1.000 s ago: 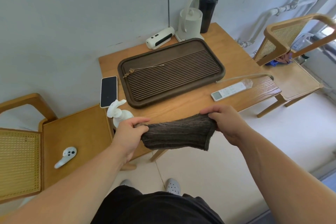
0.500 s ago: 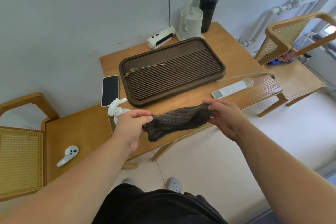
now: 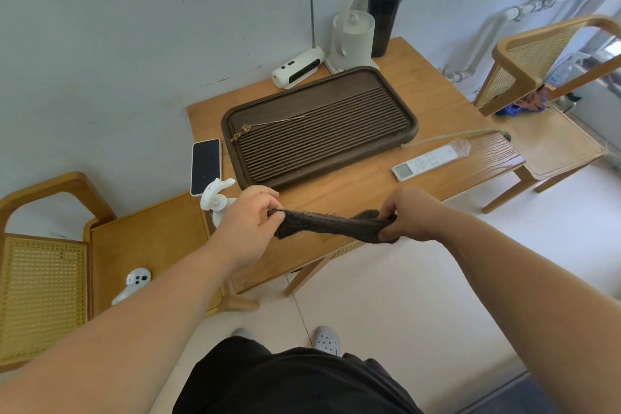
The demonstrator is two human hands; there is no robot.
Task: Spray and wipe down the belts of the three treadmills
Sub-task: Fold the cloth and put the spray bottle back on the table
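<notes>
The left hand (image 3: 247, 222) and right hand (image 3: 408, 215) each pinch one end of a dark cloth (image 3: 329, 225), held as a twisted band between them above the near edge of the worktop (image 3: 353, 198). A white spray bottle (image 3: 215, 195) stands at the near-left corner, partly behind the left hand. A phone (image 3: 205, 166) lies along the left edge beside a dark tray (image 3: 319, 141), and a remote (image 3: 426, 162) lies near the right edge.
</notes>
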